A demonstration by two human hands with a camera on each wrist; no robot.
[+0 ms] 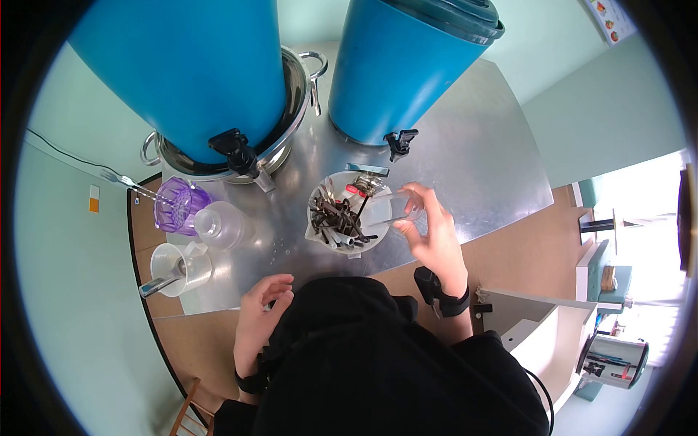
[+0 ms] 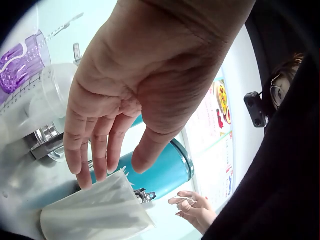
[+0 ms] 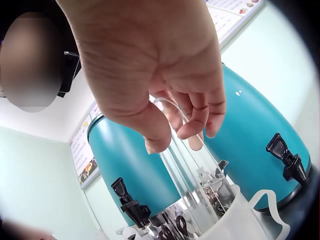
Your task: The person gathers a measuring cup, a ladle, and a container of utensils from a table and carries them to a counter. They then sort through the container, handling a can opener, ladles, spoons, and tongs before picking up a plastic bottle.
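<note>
My right hand (image 1: 436, 240) pinches the rim of a clear, tall cylindrical container (image 1: 391, 208) between thumb and fingers. The container leans over a white plastic pitcher (image 3: 235, 222), its far end down among the pitcher's contents. Those contents are a crowded bunch of dark-handled tools (image 1: 333, 216), some metal pieces and a red-and-white item. In the right wrist view, dark finger loops (image 3: 181, 225) show near the pitcher's rim. My left hand (image 1: 263, 309) hovers by the table's front edge with loosely bent fingers, holding nothing; the pitcher's side (image 2: 97, 210) appears below its fingertips in the left wrist view.
Two large blue dispensers (image 1: 403, 73) with black taps stand behind the pitcher, one in a steel pot (image 1: 294, 109). At left on the metal table (image 1: 472, 160) are a purple cup (image 1: 174, 207), a translucent measuring cup (image 1: 218, 224) and another pitcher (image 1: 196, 270) holding a metal-handled utensil.
</note>
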